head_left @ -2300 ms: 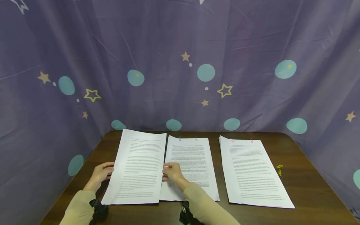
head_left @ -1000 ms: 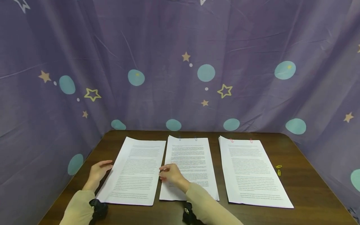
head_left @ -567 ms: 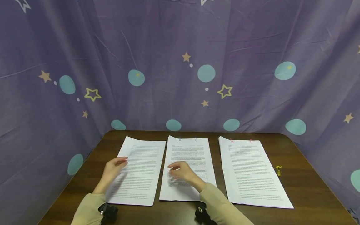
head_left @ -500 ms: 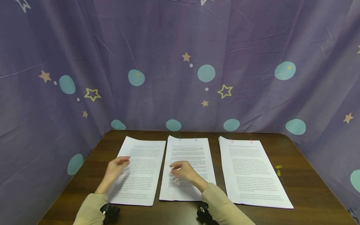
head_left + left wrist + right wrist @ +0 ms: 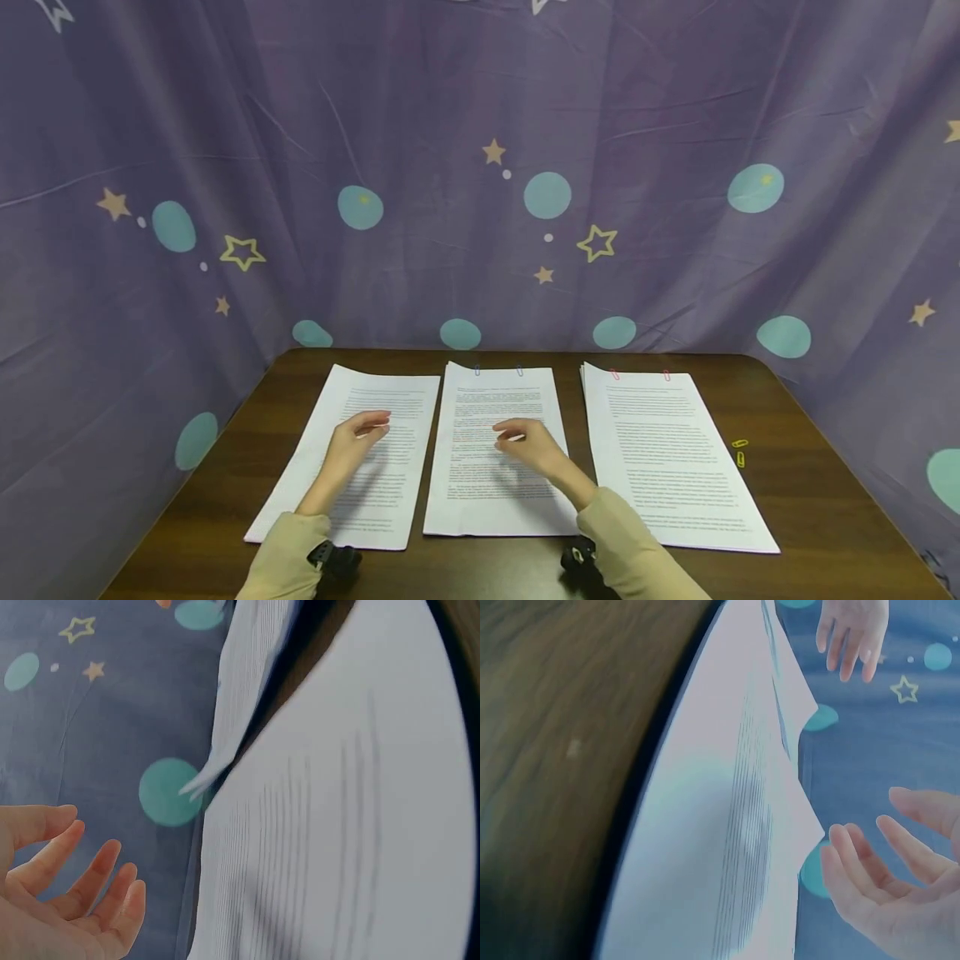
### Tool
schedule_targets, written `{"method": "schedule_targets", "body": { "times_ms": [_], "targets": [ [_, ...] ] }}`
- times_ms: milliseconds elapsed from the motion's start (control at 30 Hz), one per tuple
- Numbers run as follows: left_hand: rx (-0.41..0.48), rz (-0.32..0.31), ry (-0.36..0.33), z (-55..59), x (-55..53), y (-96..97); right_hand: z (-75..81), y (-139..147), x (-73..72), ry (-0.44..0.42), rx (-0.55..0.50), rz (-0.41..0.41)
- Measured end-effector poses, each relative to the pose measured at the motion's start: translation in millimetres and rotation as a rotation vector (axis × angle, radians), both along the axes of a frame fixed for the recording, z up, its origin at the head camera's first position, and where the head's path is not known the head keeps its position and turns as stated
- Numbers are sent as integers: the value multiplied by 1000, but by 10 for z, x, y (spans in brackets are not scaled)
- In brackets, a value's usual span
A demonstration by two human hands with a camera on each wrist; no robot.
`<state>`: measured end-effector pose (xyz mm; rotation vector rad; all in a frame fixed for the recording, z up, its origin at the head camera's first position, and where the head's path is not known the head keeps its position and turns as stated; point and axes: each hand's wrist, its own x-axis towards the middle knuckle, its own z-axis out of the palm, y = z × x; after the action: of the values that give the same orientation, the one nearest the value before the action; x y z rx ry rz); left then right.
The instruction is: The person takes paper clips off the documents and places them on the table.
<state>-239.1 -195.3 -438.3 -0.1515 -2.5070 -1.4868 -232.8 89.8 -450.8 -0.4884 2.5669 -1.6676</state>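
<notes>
In the head view my left hand (image 5: 351, 446) hovers over the left stack of printed paper (image 5: 390, 500), fingers loosely bent and nothing between them. My right hand (image 5: 531, 446) is held above the middle stack of printed paper (image 5: 465, 492), whose top edge carries two blue paper clips (image 5: 477, 370). Both wrist views show relaxed, spread fingers that touch nothing. No clips are visible on the left stack. A third stack of paper (image 5: 667, 467) lies at the right, with two red paper clips (image 5: 666, 375) on its top edge.
Two yellow paper clips (image 5: 740, 459) lie loose on the brown table (image 5: 817, 500) beside the right stack. Behind the table hangs a purple curtain (image 5: 450, 100) patterned with stars and dots.
The left stack, earlier lifted between both hands, was lowered onto the table and let go. Both hands then moved rightward, the left over the left stack, the right over the middle one.
</notes>
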Motion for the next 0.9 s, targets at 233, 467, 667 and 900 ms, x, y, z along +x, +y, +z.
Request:
{"method": "schedule_targets", "body": {
  "times_ms": [233, 467, 667, 900],
  "targets": [
    [54, -29, 26, -48, -21, 230, -20, 206, 4, -2, 8, -105],
    [106, -43, -33, -133, -58, 402, -32, 359, -2, -16, 38, -195],
    [124, -87, -110, -208, -84, 513, -82, 475, -19, -31, 8, -240],
    [92, -150, -93, -248, -76, 617, -130, 596, -25, -52, 3, -231]
  ]
}}
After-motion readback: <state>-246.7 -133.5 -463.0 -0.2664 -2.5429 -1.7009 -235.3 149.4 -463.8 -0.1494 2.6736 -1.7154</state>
